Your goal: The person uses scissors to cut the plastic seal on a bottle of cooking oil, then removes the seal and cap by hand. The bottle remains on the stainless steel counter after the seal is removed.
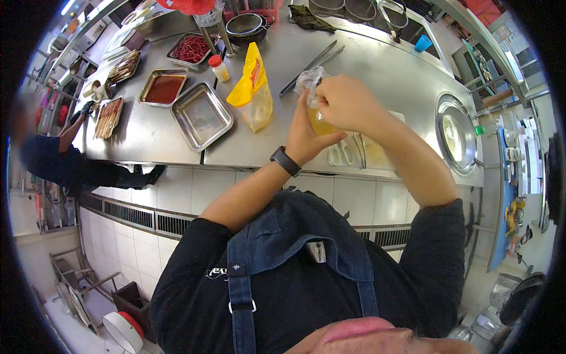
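My left hand (305,132) is wrapped around a clear container of yellow liquid (322,124) from the left and below. Over its top lies crumpled clear plastic film (311,79), which the bent fingers of my right hand (347,101) pinch; the exact grip is partly hidden. Left of my hands stands a yellow and clear plastic bag (256,93), and long metal tongs (309,66) lie behind them. White-handled scissors (341,153) and a metal utensil (360,150) rest by a cutting board (380,155) beneath my right forearm. An empty steel tray (202,116) sits farther left.
Steel trays hold red sauce (164,89) and raw red meat strips (191,48). A red-capped jar (219,68) stands beside them. At far left, a co-worker (57,155) with dark gloves handles skewers (108,118). A round steel basin (456,132) is at right, a blue cup (423,43) behind.
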`<action>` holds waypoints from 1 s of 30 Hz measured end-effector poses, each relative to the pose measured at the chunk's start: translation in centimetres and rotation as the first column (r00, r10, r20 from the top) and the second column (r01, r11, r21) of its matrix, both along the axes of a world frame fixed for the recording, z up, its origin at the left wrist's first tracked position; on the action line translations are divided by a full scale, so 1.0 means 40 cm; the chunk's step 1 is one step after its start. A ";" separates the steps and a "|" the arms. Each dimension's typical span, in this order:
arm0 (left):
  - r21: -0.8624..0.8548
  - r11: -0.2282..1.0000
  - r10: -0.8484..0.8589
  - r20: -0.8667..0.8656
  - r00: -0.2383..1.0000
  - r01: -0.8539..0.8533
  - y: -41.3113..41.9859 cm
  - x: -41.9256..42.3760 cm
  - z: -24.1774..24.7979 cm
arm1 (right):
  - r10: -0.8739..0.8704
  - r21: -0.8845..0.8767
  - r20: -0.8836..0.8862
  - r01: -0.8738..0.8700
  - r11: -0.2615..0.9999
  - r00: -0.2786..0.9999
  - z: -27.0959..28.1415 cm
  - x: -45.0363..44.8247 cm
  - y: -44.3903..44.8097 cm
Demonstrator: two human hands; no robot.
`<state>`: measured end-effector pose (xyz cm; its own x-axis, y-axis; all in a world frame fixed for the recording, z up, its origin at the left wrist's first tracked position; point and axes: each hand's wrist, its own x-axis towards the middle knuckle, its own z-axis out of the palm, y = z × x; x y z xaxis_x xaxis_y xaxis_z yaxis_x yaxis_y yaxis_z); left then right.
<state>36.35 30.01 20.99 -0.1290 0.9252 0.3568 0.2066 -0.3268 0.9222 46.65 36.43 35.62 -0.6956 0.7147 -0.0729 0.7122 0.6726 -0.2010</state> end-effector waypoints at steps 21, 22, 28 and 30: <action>0.101 0.991 0.097 -0.109 0.989 -0.086 -0.013 0.005 0.002 | -0.496 -0.733 -0.548 -0.099 0.673 0.674 -0.071 0.144 0.040; 0.102 0.992 0.086 -0.104 0.991 -0.075 -0.012 0.005 0.000 | -0.437 -0.697 -0.494 -0.042 0.715 0.752 -0.063 0.150 0.032; 0.084 0.996 0.043 -0.161 0.986 -0.030 -0.004 -0.003 0.001 | -0.323 -0.669 -0.274 0.062 0.741 0.906 -0.019 0.150 0.031; 0.061 0.998 0.012 -0.234 0.972 0.003 -0.009 -0.018 0.018 | -0.316 -0.694 -0.234 0.070 0.716 0.920 -0.004 0.142 0.041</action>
